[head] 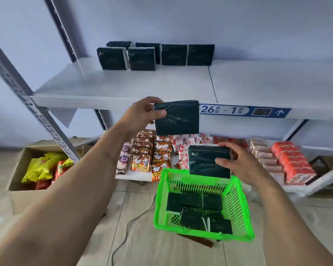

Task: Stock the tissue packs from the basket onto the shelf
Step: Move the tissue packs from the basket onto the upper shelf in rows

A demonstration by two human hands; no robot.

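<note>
My left hand [142, 112] grips a dark green tissue pack [178, 120] by its left edge, held up in front of the white shelf's front lip [85, 101]. Lower and to the right, my right hand [236, 162] holds a second dark tissue pack [206, 160] just above the far rim of the green basket [236, 204]. Several more dark packs [192, 208] lie in the basket on the floor. At the back of the shelf, several packs [156, 54] stand upright in a row.
A blue label strip [244, 111] marks the shelf edge. The lower shelf [135, 175] holds snack packets [152, 154] and red boxes [292, 162]. A cardboard box [21, 196] of yellow bags sits on the floor at left, beside a perforated upright [27, 100]. A cable [127, 233] runs over the floor.
</note>
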